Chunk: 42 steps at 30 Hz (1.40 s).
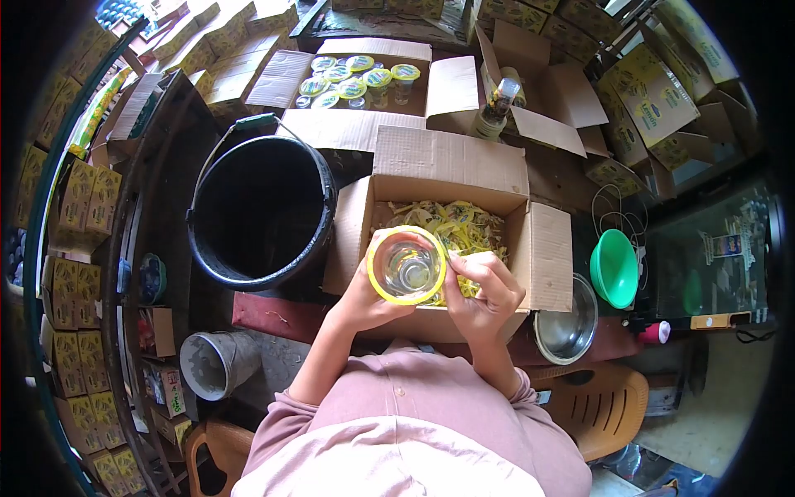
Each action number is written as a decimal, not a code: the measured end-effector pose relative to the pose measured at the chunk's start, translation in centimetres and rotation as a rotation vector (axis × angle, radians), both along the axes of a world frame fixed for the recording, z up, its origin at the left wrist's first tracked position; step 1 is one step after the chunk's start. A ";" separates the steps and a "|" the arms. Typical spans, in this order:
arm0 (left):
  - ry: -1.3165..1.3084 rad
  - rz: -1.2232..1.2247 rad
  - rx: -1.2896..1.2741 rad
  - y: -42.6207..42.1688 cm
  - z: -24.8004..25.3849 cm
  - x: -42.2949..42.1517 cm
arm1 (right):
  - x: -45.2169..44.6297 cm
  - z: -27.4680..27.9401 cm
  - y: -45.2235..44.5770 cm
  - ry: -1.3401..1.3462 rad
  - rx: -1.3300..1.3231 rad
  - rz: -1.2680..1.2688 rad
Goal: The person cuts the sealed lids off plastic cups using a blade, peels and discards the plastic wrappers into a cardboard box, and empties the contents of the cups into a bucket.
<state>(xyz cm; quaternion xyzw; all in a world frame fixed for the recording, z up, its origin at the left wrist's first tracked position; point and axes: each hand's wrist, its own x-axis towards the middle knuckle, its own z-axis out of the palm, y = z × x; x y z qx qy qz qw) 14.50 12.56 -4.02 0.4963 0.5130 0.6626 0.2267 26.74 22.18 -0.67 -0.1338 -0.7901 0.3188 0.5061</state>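
A clear plastic cup [407,267] with a yellow rim is held up over the front of an open cardboard box [451,170]. My left hand [364,290] wraps round its left side and underside. At the cup's right edge, my right hand [483,291] has thumb and fingers pinched together by the rim; whatever lies between them is too small to name. Yellow and white scraps [472,228] fill the bottom of the box below the cup.
A large black bucket [261,211] stands left of the box. Behind it, another carton [331,124] holds several lidded cups. A green bowl [614,269] and a metal bowl [566,321] sit to the right. A grey bucket [217,364] is at lower left.
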 end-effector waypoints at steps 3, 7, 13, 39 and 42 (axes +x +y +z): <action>-0.008 -0.026 -0.033 -0.1 0.1 -0.1 | 0.0 -0.3 0.2 0.009 0.006 -0.022; -0.044 -0.070 -0.025 0.0 0.0 -0.2 | -0.1 0.1 0.3 -0.021 0.038 -0.038; -0.111 0.005 -0.025 0.2 0.1 0.1 | -0.3 0.0 0.1 -0.002 -0.028 -0.053; -0.117 -0.102 -0.022 -0.1 -0.2 -0.2 | -0.1 -0.4 -0.2 -0.027 -0.013 -0.051; -0.148 -0.072 -0.008 -0.1 -0.3 0.0 | 0.0 -0.9 -0.4 -0.026 -0.084 -0.058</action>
